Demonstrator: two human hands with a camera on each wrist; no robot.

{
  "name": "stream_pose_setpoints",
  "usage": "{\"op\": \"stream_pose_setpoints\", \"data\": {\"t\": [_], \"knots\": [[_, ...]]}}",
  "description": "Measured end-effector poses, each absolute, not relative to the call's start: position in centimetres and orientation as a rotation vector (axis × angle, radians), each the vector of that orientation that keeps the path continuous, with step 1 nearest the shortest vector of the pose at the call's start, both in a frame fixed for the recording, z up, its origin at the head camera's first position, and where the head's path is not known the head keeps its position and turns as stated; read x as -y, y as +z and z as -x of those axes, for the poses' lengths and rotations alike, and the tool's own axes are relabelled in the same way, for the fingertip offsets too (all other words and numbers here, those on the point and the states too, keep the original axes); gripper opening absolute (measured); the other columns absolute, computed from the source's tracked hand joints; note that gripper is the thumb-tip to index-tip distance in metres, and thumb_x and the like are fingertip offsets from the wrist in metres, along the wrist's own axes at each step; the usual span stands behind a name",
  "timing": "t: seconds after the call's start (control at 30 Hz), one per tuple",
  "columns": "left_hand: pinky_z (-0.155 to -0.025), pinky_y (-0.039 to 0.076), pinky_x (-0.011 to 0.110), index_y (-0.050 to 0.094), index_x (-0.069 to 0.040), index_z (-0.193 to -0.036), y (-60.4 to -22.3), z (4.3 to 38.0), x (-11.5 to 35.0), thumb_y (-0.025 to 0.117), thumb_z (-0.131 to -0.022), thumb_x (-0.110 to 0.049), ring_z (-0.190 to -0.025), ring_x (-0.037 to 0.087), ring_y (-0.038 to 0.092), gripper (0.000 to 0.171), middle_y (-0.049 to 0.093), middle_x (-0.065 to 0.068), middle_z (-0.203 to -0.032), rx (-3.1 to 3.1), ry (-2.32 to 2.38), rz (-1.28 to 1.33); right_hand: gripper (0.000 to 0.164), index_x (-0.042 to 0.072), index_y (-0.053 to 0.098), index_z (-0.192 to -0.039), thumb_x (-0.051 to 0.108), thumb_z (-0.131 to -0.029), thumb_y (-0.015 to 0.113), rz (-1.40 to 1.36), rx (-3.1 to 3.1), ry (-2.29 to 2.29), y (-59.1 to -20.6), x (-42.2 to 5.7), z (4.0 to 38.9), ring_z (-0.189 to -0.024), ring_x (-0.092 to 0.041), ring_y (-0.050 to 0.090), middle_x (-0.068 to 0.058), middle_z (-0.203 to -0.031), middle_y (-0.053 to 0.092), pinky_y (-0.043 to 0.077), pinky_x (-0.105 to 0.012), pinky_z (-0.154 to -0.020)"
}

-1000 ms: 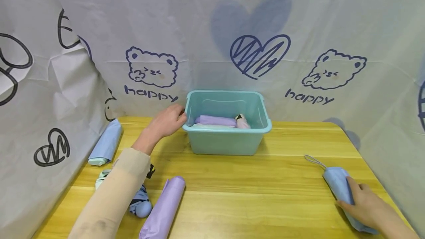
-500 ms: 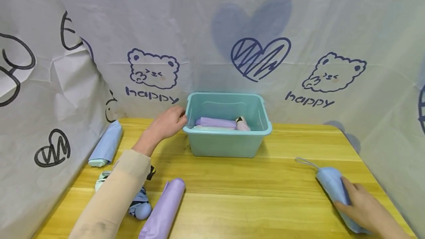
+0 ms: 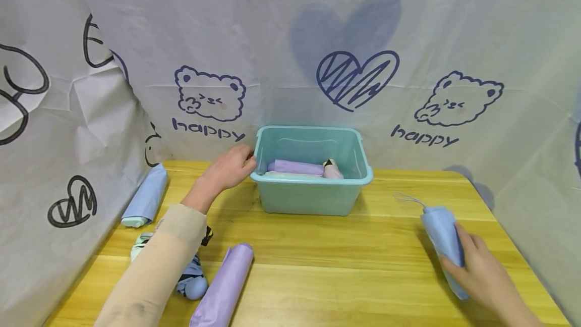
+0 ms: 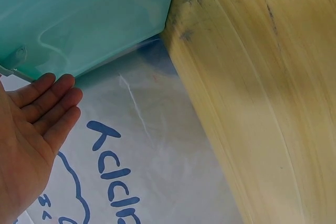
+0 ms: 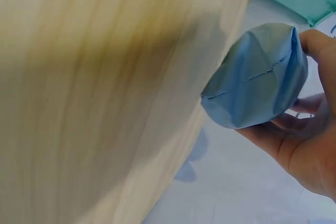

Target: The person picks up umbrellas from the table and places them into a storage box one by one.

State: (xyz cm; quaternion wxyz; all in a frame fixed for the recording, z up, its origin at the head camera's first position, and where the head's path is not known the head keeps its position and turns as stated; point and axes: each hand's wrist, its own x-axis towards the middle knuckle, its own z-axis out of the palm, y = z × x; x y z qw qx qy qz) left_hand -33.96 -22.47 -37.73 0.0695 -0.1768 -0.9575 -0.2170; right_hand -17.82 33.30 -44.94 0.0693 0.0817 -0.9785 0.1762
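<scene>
My right hand point(image 3: 483, 271) grips a light blue folded umbrella point(image 3: 442, 246), fingers and thumb around its sides. A thin cord loop sticks out at its far end, and the gathered fabric of its near end faces the right wrist view. It is lifted over the table, its shadow point(image 5: 173, 66) falling on the wood. My left hand point(image 3: 233, 165) rests at the left rim of a teal bin point(image 3: 308, 196); in the left wrist view its fingers point(image 4: 60, 106) are nearly straight, and the thumb is mostly hidden. Inside the bin lie a purple umbrella point(image 3: 297, 167) and a pale bundle point(image 3: 332, 169).
A purple folded umbrella point(image 3: 224, 286) lies at front left. Beside it, partly under the left sleeve point(image 3: 156, 261), is a dark-patterned blue umbrella point(image 3: 192, 284). A blue umbrella with a mint end point(image 3: 147, 196) lies by the left curtain. A printed curtain point(image 3: 290, 64) stands behind the wooden table point(image 3: 336, 266).
The right hand has lifted the light blue umbrella and moved it left and away from me, towards the bin. The left hand stays at the bin's rim.
</scene>
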Motion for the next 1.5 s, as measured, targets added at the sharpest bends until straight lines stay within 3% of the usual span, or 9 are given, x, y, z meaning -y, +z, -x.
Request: {"op": "stream_pose_setpoints", "data": {"t": [0.57,0.83,1.03,1.5], "knots": [[-0.078,0.049,0.041,0.062,-0.008,-0.110,-38.2,33.9,22.6,0.042,-0.100,-0.031,-0.089,0.025,0.056,0.032,0.063,0.007,-0.107,2.872,-0.666,0.533,0.095,-0.005,0.026,-0.160,0.011,-0.083,0.080,-0.322,2.544,0.702,-44.0,-27.7,19.3,-0.109,-0.057,0.054,-0.041,-0.137,0.045,0.047,-0.074,-0.082],[-0.085,0.051,0.044,0.063,-0.006,-0.114,-38.1,34.0,22.6,0.043,-0.102,-0.028,-0.095,0.027,0.058,0.032,0.064,0.010,-0.116,2.880,-0.691,0.542,0.095,-0.002,0.024,-0.162,0.012,-0.086,0.079,-0.333,2.493,0.762,-42.1,-25.1,20.3,-0.115,-0.057,0.053,-0.038,-0.145,0.042,0.045,-0.077,-0.088],[-0.079,0.049,0.042,0.062,-0.008,-0.109,-38.1,33.9,22.7,0.042,-0.101,-0.030,-0.090,0.026,0.056,0.031,0.063,0.009,-0.109,2.876,-0.678,0.539,0.094,-0.001,0.025,-0.162,0.013,-0.086,0.079,-0.381,2.468,0.767,-40.6,-23.4,21.3,-0.116,-0.056,0.053,-0.036,-0.147,0.042,0.046,-0.076,-0.088],[-0.080,0.050,0.042,0.063,-0.007,-0.113,-37.8,34.1,22.5,0.043,-0.100,-0.031,-0.091,0.026,0.057,0.034,0.063,0.008,-0.110,2.885,-0.693,0.515,0.083,-0.001,0.041,-0.156,0.019,-0.083,0.078,-0.621,2.400,0.553,-37.2,-21.2,24.3,-0.105,-0.048,0.063,-0.030,-0.139,0.053,0.057,-0.065,-0.074]]}}
